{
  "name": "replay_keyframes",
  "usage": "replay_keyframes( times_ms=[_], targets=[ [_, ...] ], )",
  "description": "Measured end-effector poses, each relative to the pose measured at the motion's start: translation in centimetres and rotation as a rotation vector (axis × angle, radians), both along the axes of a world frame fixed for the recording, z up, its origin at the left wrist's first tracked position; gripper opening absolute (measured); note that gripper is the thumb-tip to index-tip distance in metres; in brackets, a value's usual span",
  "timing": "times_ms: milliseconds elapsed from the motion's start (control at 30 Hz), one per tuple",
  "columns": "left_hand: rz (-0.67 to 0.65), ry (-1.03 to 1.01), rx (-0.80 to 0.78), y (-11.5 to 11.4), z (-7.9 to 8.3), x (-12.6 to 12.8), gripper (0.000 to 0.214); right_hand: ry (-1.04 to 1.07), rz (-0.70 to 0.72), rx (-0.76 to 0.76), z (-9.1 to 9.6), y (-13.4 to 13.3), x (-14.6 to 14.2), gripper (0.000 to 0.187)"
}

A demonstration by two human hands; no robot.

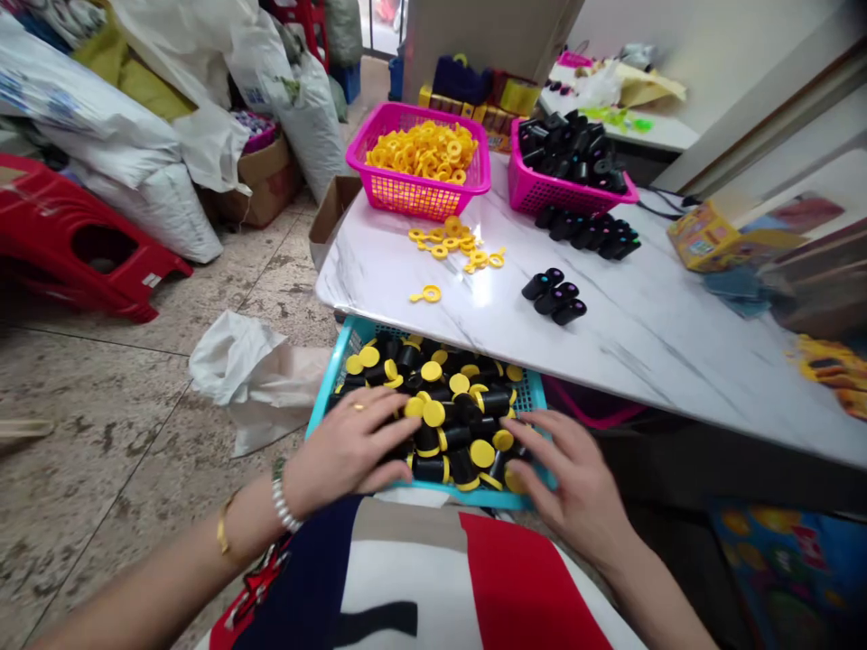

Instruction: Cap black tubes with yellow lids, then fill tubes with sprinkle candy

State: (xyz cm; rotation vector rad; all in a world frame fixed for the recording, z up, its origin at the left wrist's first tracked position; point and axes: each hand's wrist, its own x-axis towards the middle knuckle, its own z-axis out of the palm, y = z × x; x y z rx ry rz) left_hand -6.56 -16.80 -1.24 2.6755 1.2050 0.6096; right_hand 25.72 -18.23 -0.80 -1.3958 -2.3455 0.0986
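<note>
Both hands are over the blue basket [330,375], neither closed on anything. The left hand [352,442] lies palm down across the basket's near left part, fingers loosely spread, tips at the pieces [464,468]; it wears a ring [358,406], with a pearl bracelet [281,504] and a gold bangle [223,528] further up the arm. The right hand [573,474] reaches over the right rim — thumb and fingers parted, tips among the pieces there.

The pieces, black cylinders with yellow caps, lie jumbled in the basket, some upright, many on their sides. The basket sits at the near edge of the white table [474,316], lower than its top.

On the table, one yellow loop [426,294] lies alone near the edge, with a loose pile of loops [447,242] behind it. Black parts [555,296] stand clustered to the right, more in a row beyond. Further back are two pink baskets — the left one [406,200] full of yellow loops, the right one [556,191] heaped with black parts.

A white bag [250,361] lies on the floor [135,397] at left.
</note>
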Motion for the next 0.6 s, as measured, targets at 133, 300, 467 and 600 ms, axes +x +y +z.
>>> replay_keyframes(
  times_ms=[133,300,467,600],
  targets=[
    [-0.101,0.167,-0.120,2.3,0.5,2.2,0.056,-0.203,0.230,-0.160,-0.4,2.7,-2.3,0.054],
    [-0.045,0.189,-0.174,5.6,0.4,1.8,0.046,-0.235,0.181,-0.179,-1.1,5.7,-4.3,0.039],
    [-0.014,0.112,-0.218,6.2,0.8,1.6,0.046,-0.165,0.159,-0.223,-0.3,6.9,-4.5,0.031],
    [0.028,0.067,-0.205,4.2,1.8,2.2,0.051,-0.100,0.156,-0.208,0.3,6.1,-3.4,0.037]
  ],
)
